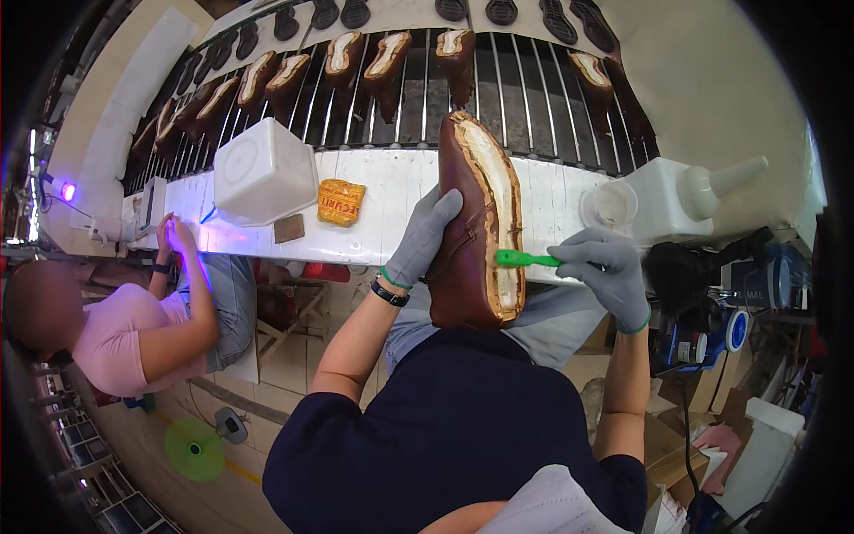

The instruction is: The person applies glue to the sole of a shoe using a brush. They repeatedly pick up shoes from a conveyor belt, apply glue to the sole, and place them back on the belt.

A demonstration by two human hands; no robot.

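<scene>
Centre frame, a gloved left hand (425, 233) grips a brown lasted boot (469, 258) sole-up while the gloved right hand (609, 271), at three o'clock, clasps a green brush (525, 259) touching its pale bottom, probably spreading glue; steady, even strokes inside the edge suit best.

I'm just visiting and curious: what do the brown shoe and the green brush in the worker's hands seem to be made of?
The brown shoe looks like smooth leather with a soft sheen; its pale underside looks matte, material unclear. The green brush seems plastic: bright, uniform colour, slightly glossy handle. Both hands wear grey, knit-looking gloves.
</scene>
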